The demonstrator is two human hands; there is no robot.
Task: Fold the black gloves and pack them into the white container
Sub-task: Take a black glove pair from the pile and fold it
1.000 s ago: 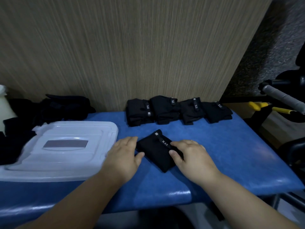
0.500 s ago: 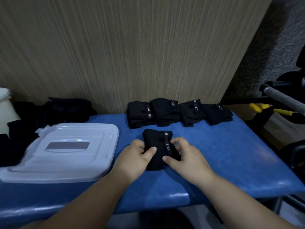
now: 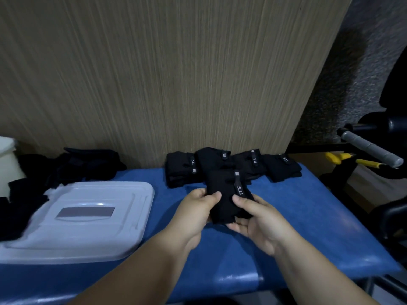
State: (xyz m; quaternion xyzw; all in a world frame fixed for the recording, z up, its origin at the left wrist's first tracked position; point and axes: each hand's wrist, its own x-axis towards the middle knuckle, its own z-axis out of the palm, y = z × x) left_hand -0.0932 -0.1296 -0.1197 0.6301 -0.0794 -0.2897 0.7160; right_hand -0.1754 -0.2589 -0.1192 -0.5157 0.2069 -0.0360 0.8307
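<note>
**Holding a folded glove (image 3: pixel 229 194) between both hands above the table (image 3: pixel 319 216)**

A folded glove is being held at the centre of the view, apparently lifted just clear of the blue table. It is being pinched along its 9 o'clock edge by the left hand (image 3: pixel 196 208), thumb on top. The right hand (image 3: pixel 262 219) is being cupped under its 4 o'clock corner, with the thumb pressed onto the upper face. Both hands are being closed on the cloth, and neither is being spread wide. This two-sided grip is judged to be keeping the fold from springing apart while the bundle is being handled.

The glove's long axis is being kept roughly along the 12-to-6 o'clock line. Its strap with the white lettering is being shown along the 3 o'clock side, the small pale tab pointing toward 12 o'clock. The ragged end is being pointed toward 6 o'clock, at the person.

At 12 o'clock from the hands, a row of folded gloves (image 3: pixel 271 166) is being kept against the wood-grain panel (image 3: pixel 176 73), straps uppermost, probably as finished pieces gathered for packing. At 9 o'clock the white container (image 3: pixel 88 216) is being left apparently closed under its lid, so packing is judged not yet begun. Beyond it, at 10 o'clock, a loose pile of black gloves (image 3: pixel 83 166) is being left, seemingly unfolded.
</note>
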